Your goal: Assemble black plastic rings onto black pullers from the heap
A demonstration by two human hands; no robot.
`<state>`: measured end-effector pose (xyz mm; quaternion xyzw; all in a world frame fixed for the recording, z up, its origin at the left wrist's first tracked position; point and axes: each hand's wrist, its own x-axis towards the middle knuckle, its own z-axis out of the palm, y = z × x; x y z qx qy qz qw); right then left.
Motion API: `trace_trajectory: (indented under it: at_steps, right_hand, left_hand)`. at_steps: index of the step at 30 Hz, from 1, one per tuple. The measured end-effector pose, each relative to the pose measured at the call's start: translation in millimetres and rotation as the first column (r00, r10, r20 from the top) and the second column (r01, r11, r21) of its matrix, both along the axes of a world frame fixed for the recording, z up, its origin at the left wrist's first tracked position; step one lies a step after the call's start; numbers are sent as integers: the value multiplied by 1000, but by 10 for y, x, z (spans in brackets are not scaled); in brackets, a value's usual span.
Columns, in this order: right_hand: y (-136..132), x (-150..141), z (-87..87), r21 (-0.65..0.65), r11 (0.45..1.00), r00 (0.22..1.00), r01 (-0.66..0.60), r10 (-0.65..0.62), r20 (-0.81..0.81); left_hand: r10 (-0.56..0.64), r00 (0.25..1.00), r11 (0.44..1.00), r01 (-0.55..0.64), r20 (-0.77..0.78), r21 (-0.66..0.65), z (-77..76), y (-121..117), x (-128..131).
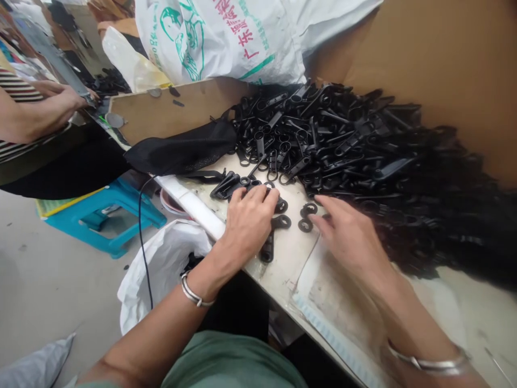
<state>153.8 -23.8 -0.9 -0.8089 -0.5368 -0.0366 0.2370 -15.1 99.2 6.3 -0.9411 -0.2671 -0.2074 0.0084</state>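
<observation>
My left hand (251, 218) lies palm down over a small group of black plastic parts (230, 183), fingers slightly spread and resting on them. A black part with a ringed end (281, 221) lies beside its fingers, and another black piece (266, 250) pokes out below the palm. To the right, my right hand (353, 234) is open, thumb and forefinger apart. Close to its fingertips are small black rings (305, 224) on the pale tabletop (297, 194); whether the fingers touch them I cannot tell.
A large heap of black ringed parts (323, 134) covers the back and right. Behind it stand a printed white sack (222, 43) and brown cardboard (440, 64). Black cloth (186, 145) lies at left. Below the edge are a white bag (139, 275) and blue stool (105, 215). Another person's arm (40, 116) shows.
</observation>
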Motion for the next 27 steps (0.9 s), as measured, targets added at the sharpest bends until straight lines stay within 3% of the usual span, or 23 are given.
trace_trajectory:
  at_steps: [3, 5, 8, 10, 12, 15, 17, 19, 23, 27]
  right_hand:
    - [206, 13, -24, -86, 996, 998, -6, 11, 60]
    - [193, 27, -16, -83, 997, 999, 5, -1, 54]
    - [-92, 70, 60, 4, 999, 999, 40, -40, 33]
    - [-405, 108, 123, 137, 978, 984, 160, -148, -94]
    - [-736, 136, 159, 237, 906, 894, 350, -248, -374]
    - [-1140, 119, 148, 221, 808, 631, 546, -223, -743]
    - [-1320, 62, 117, 213, 766, 508, 606, -167, -845]
    - [-1442, -10, 85, 224, 741, 442, 633, -109, -890]
    - [-1582, -115, 63, 267, 711, 415, 650, -38, -909]
    - [-1631, -153, 93, 348, 651, 471, 675, -17, -882]
  left_hand:
    - [-3, 997, 1000, 2, -77, -9, -21, 97, 24]
    - [-5, 996, 1000, 4, -88, -7, -7, 100, 32]
    - [-27, 998, 1000, 27, -50, 9, 83, 49, 75]
    - [-82, 996, 997, 81, -44, -13, 166, -23, 160]
    - [-168, 984, 985, 164, -63, -60, 237, -131, 304]
    - [-272, 958, 958, 260, -91, -122, 268, -329, 612]
    - [-301, 948, 947, 283, -106, -150, 235, -447, 839]
    - [-316, 941, 941, 294, -125, -167, 181, -530, 1040]
    - [-322, 937, 940, 300, -135, -161, 142, -589, 1199]
    - [-245, 968, 965, 238, -53, -112, 328, -579, 948]
